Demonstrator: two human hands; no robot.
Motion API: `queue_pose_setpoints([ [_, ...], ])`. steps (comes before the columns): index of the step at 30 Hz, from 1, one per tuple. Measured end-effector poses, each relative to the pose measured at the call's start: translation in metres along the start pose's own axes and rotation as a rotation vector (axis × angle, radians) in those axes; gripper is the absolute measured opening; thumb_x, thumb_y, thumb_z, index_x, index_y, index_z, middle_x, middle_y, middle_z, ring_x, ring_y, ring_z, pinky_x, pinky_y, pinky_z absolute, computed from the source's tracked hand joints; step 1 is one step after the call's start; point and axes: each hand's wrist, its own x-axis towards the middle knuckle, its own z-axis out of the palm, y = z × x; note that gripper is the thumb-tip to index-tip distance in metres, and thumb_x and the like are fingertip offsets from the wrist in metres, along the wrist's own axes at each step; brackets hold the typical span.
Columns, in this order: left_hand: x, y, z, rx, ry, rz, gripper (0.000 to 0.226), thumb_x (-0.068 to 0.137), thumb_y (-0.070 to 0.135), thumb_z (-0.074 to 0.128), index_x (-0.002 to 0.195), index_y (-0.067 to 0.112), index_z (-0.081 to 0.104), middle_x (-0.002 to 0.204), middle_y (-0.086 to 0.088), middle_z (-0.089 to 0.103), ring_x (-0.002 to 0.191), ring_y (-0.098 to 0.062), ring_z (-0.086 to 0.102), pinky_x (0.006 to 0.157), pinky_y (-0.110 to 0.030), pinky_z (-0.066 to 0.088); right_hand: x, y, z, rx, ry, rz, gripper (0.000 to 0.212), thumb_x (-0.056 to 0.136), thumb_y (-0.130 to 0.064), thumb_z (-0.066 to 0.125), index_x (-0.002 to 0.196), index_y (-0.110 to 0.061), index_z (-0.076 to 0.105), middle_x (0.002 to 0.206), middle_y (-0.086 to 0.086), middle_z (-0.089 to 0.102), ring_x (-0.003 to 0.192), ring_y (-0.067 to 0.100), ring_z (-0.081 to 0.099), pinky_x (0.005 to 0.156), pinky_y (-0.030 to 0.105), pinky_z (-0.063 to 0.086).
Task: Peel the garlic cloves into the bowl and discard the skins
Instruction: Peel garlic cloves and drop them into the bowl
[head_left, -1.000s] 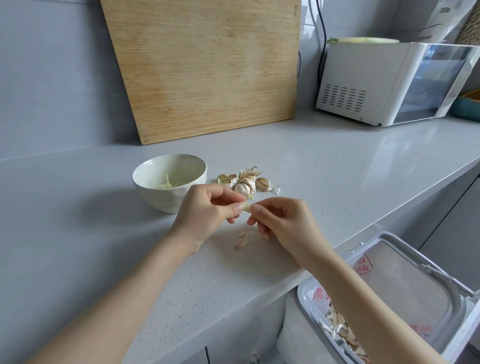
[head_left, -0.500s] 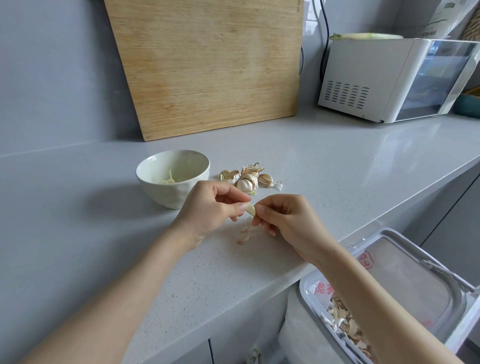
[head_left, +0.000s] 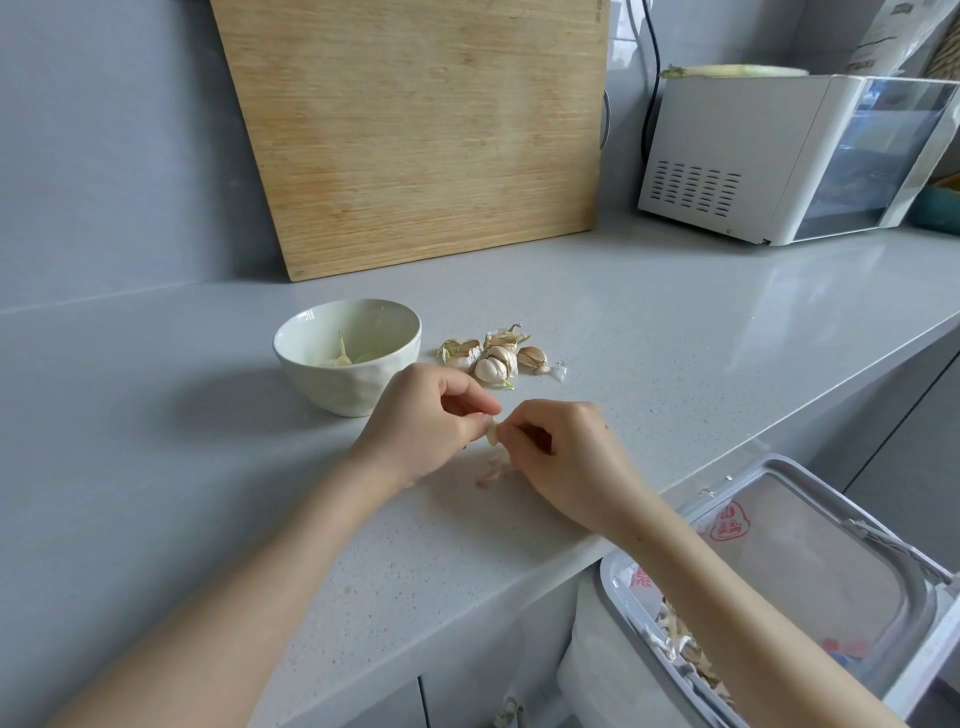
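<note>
Both hands meet over the grey counter on one small garlic clove (head_left: 492, 433). My left hand (head_left: 423, 421) pinches it from the left and my right hand (head_left: 563, 457) pinches it from the right; most of the clove is hidden by fingertips. A white bowl (head_left: 347, 384) stands just behind my left hand with a peeled clove inside. A pile of unpeeled garlic cloves (head_left: 496, 358) lies to the bowl's right. Loose bits of skin (head_left: 491, 473) lie on the counter under my hands.
A white bin (head_left: 779, 597) lined with a bag and holding skins stands open below the counter's front edge at the right. A wooden cutting board (head_left: 415, 130) leans on the back wall. A white appliance (head_left: 779, 156) sits at the back right.
Both hands have stayed together on the clove and drifted slightly to the right; the fingertips have shifted on it. The bowl and the garlic pile have not moved.
</note>
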Motion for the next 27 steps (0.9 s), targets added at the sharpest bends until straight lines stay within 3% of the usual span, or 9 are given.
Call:
queue_pose_setpoints([
  [4,0.000,0.000,0.001,0.021,-0.004,-0.017,0.031,0.077,-0.003,0.069,0.067,0.026,0.066,0.064,0.000,0.066,0.047,-0.001,0.053,0.057,-0.016,0.047,-0.001,0.001,0.005,-0.131,0.061,-0.085,0.024,0.088,-0.013,0.057,0.065,-0.005,0.056,0.052,-0.010,0.038,0.048,0.007,0.037,0.051,0.020,0.030],
  [9,0.000,0.002,0.003,-0.007,-0.021,-0.039,0.027,0.077,-0.005,0.069,0.069,0.021,0.068,0.063,-0.002,0.066,0.046,-0.005,0.054,0.056,-0.017,0.048,-0.003,0.000,0.011,-0.214,0.155,-0.190,0.031,0.080,-0.007,0.057,0.058,-0.014,0.036,0.054,-0.008,0.032,0.046,0.014,0.029,0.043,0.020,0.019],
  [13,0.001,0.000,0.002,-0.063,-0.026,-0.057,0.024,0.076,-0.005,0.070,0.071,0.018,0.069,0.057,0.003,0.065,0.049,-0.009,0.055,0.057,-0.017,0.048,-0.002,-0.002,0.010,-0.166,0.146,-0.192,0.030,0.077,-0.006,0.053,0.060,-0.019,0.033,0.053,-0.016,0.027,0.046,0.002,0.027,0.044,0.013,0.020],
  [19,0.000,0.001,-0.002,-0.227,-0.073,-0.070,0.020,0.077,-0.009,0.067,0.075,0.011,0.070,0.058,0.000,0.065,0.050,-0.009,0.056,0.058,-0.016,0.048,0.000,0.001,0.003,-0.049,0.109,-0.035,0.020,0.083,-0.007,0.059,0.063,-0.006,0.054,0.055,-0.006,0.043,0.051,0.008,0.034,0.050,0.022,0.027],
  [24,0.002,0.002,-0.005,-0.428,-0.053,-0.042,0.020,0.075,-0.013,0.065,0.075,0.007,0.070,0.063,-0.004,0.068,0.056,-0.013,0.063,0.058,-0.019,0.052,0.001,-0.001,-0.003,0.108,0.087,0.122,0.016,0.086,-0.008,0.054,0.073,-0.003,0.061,0.061,0.008,0.056,0.050,0.007,0.037,0.049,0.015,0.031],
  [27,0.003,0.002,-0.006,-0.463,-0.037,-0.031,0.019,0.074,-0.013,0.066,0.077,0.006,0.070,0.067,-0.004,0.070,0.059,-0.016,0.066,0.063,-0.022,0.055,0.001,-0.003,-0.009,0.301,0.083,0.161,0.021,0.091,-0.011,0.053,0.074,-0.006,0.066,0.057,-0.006,0.058,0.047,0.002,0.042,0.049,0.012,0.031],
])
